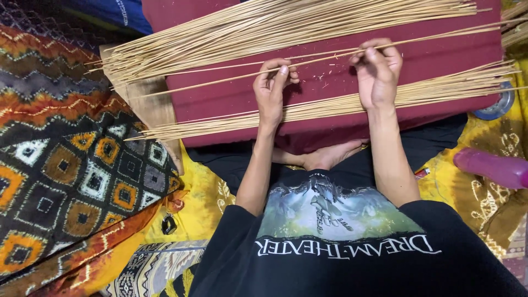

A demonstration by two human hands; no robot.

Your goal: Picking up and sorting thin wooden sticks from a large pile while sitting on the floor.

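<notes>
Stick bundles [286, 25] cut off at right edge; left hand [272, 91], right hand [377, 71] each pinching single thin stick [324, 58] over maroon cushion [434, 60].

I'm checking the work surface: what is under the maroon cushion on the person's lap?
At the left edge of the maroon cushion a pale wooden board sticks out from beneath. A bare foot shows below its near edge. How far the board runs underneath is covered.

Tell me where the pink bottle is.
In the head view the pink bottle lies on its side at the far right edge, on the yellow patterned cloth, below the maroon cushion and beside the person's right forearm.
</notes>
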